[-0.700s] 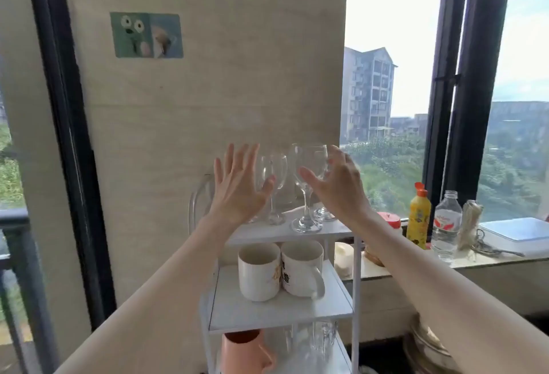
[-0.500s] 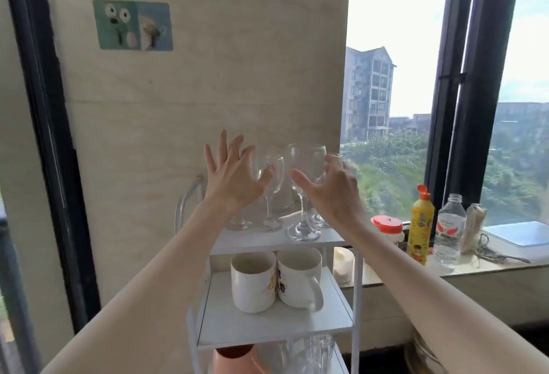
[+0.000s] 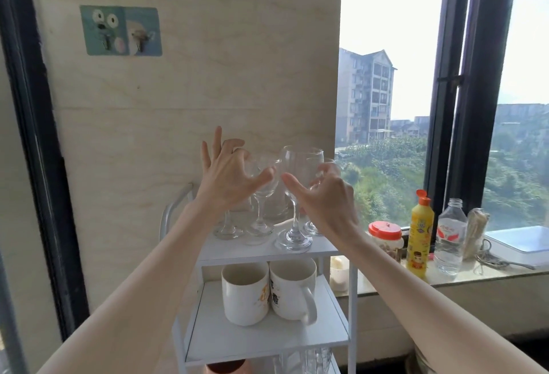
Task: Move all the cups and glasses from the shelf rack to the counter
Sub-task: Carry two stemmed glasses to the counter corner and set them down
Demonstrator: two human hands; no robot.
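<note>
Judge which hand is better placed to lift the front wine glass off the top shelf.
Right. The right hand is already curled beside the front wine glass, nearest its bowl; the left hand is spread at the rear glasses.

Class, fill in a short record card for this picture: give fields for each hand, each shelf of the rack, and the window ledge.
left hand: open, fingers spread, at the bowl of a wine glass, no closed grip visible
right hand: open, curling around the tallest wine glass, not clearly gripping
top shelf: stemmed glasses, all upright
middle shelf: two white mugs, side by side
bottom shelf: clear glasses, partly cut off
window ledge: yellow bottle, water bottle, red-lidded jar
</note>
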